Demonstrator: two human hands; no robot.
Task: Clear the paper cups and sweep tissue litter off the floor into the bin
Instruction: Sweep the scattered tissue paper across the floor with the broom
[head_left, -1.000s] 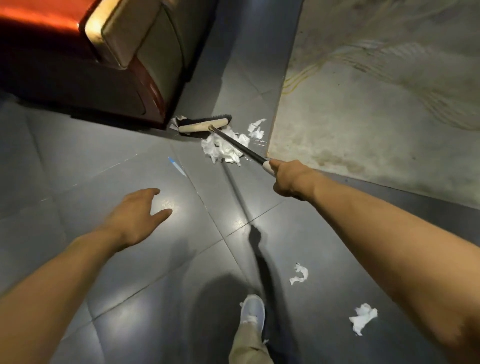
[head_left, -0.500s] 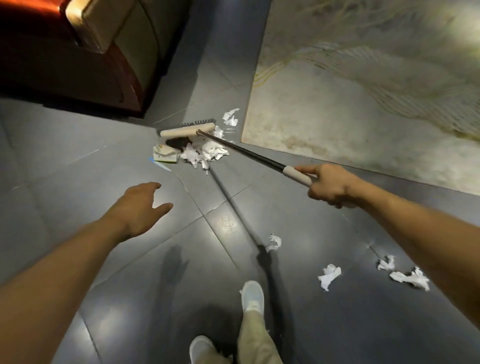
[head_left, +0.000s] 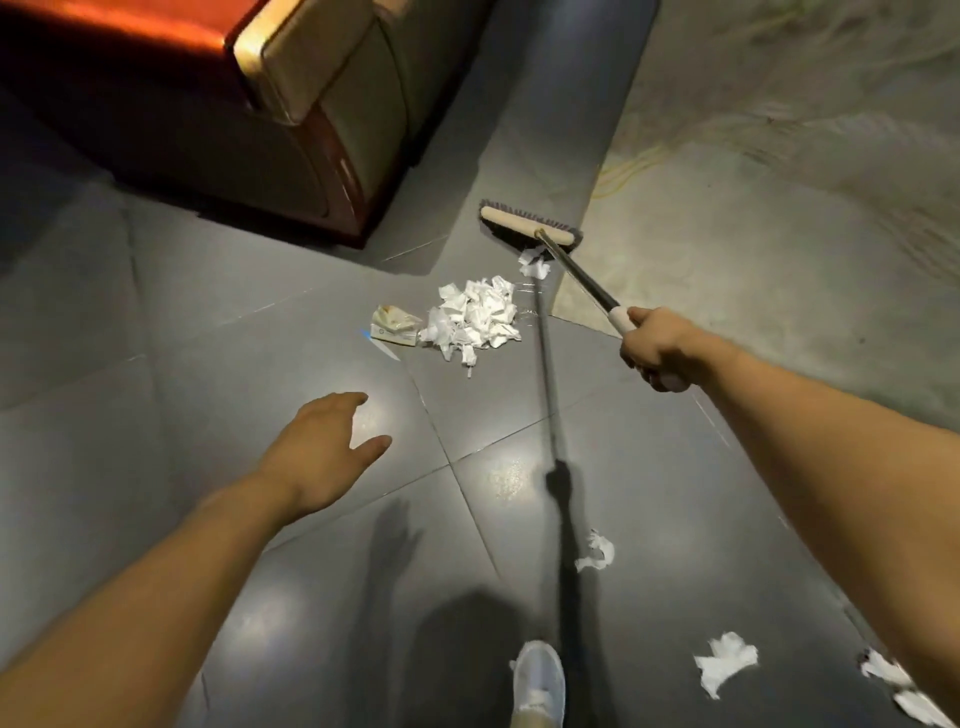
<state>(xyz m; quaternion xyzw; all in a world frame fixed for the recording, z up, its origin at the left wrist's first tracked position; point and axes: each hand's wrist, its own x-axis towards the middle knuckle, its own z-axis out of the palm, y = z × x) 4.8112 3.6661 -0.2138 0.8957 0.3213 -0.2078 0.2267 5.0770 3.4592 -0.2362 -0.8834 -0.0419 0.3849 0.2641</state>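
Observation:
My right hand (head_left: 655, 347) grips the white end of a broom handle (head_left: 582, 275). The broom head (head_left: 529, 230), pale wood with dark bristles, sits on the grey tiles beside the rug edge, just behind one tissue scrap (head_left: 534, 263). A heap of torn white tissue (head_left: 475, 317) lies left of the handle, with a flattened paper cup (head_left: 395, 324) touching its left side. Loose tissue pieces lie nearer me: one (head_left: 597, 552) by the handle's shadow, another (head_left: 724, 661) further right, more (head_left: 896, 686) at the lower right edge. My left hand (head_left: 322, 447) hovers empty, fingers spread.
A sofa corner (head_left: 311, 109) with a red-brown base stands at the upper left. A pale patterned rug (head_left: 779, 234) covers the floor to the right. My white shoe (head_left: 537, 680) is at the bottom centre on the dark glossy tiles (head_left: 182, 405).
The broom head has gone from the left of the tissue heap to behind it, next to the rug edge. The heap and cup lie swept together. My left hand stays spread.

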